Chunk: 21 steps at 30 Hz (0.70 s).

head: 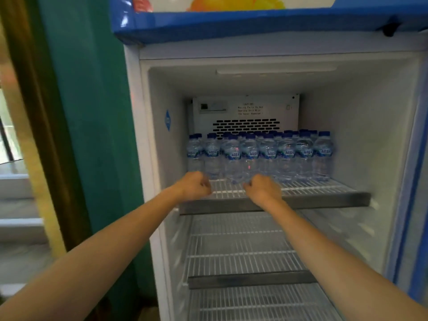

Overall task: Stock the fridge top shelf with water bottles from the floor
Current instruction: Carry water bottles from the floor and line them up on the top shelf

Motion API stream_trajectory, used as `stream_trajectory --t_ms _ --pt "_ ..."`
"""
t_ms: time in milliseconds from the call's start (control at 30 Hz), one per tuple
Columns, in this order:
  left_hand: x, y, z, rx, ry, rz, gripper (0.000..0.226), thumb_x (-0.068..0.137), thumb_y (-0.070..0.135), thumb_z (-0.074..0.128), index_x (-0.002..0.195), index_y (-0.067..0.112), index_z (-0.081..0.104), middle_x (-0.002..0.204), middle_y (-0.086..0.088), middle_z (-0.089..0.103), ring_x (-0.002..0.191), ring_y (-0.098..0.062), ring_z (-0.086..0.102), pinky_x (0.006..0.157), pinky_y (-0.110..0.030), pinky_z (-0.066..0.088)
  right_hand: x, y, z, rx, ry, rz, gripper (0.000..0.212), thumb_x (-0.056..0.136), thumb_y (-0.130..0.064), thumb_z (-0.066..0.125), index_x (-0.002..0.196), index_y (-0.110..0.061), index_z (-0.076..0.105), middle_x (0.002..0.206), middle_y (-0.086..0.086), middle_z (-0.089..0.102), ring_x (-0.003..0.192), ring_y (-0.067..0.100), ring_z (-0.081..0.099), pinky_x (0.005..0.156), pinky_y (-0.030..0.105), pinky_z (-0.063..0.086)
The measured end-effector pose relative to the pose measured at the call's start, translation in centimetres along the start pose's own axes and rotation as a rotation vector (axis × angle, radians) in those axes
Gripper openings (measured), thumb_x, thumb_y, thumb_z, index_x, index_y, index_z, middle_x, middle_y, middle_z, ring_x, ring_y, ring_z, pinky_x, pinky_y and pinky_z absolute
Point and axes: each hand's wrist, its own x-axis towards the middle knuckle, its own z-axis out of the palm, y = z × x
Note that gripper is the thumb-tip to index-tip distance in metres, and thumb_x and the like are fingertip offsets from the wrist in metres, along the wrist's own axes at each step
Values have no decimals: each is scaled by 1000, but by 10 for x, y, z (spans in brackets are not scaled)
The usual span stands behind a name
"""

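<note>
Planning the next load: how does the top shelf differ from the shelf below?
The top shelf carries rows of water bottles at its back; the shelf below shows none. The left hand and right hand reach the top shelf's front, not the shelf below. Both are white wire racks, grey-fronted.

Shop or drinks stall, judging by its display cooler.
Just beyond the fingers, rows of identical small clear plastic water bottles with blue caps stand on a white wire shelf inside a tall white cooler with a glossy blue picture header; left of the fingers is a plain teal wall.
</note>
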Motion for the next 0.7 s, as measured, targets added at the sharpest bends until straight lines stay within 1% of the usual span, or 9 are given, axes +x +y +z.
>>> stream_trajectory --t_ms 67,133,200,233,300,400,500,600,700 --pt "-34 -9 -5 -64 214 49 27 91 15 55 113 7 67 111 -10 70 104 -25 63 89 -27 46 -25 -23 6 22 51 -37 41 100 -36 44 72 -8 58 75 11 61 81 30 64 66 34 45" --pt "-74 -24 -7 -117 392 142 26 88 10 55 111 6 66 106 -12 71 100 -27 66 90 -31 50 -53 -52 19 71 133 -86 39 98 -36 46 94 -5 68 93 18 70 96 35 64 81 38 46" --pt "-119 -46 -3 -100 453 231 25 87 8 55 110 8 65 106 -9 71 100 -26 66 89 -35 52 -86 -84 40 170 240 -149 36 97 -33 49 113 -5 64 105 20 69 105 37 61 93 41 43" --pt "-142 -58 0 -77 455 244 26 87 9 55 111 9 64 107 -7 71 101 -24 66 89 -35 52 -105 -100 52 244 283 -173 35 96 -30 52 118 -5 61 109 20 67 107 38 59 94 42 43" --pt "-189 -92 10 -47 432 200 28 87 12 56 114 11 62 111 -6 69 105 -22 64 91 -36 51 -146 -130 83 414 315 -190 37 93 -26 56 123 -5 56 114 20 65 109 38 56 92 43 43" --pt "-259 -153 33 -31 354 42 33 88 16 59 120 11 59 118 -6 66 111 -21 62 97 -35 48 -208 -170 136 549 208 -169 45 91 -28 59 131 -9 49 122 15 62 117 33 52 93 38 42" --pt "-331 -212 63 -83 251 -191 37 88 17 61 124 12 56 117 -9 66 110 -22 62 95 -34 48 -265 -196 192 588 29 -143 51 91 -33 61 134 -13 44 130 6 58 122 26 49 96 35 41" --pt "-400 -264 97 -90 151 -399 38 88 18 60 125 13 54 114 -9 65 105 -26 62 89 -32 48 -315 -210 245 555 -170 -92 55 90 -39 61 137 -18 41 133 3 55 124 23 49 96 35 42" --pt "-462 -310 134 -143 100 -594 39 87 19 61 124 13 54 116 -9 63 108 -27 60 91 -33 47 -358 -215 303 496 -413 -63 55 91 -39 61 138 -20 40 136 4 53 123 24 50 96 36 43"
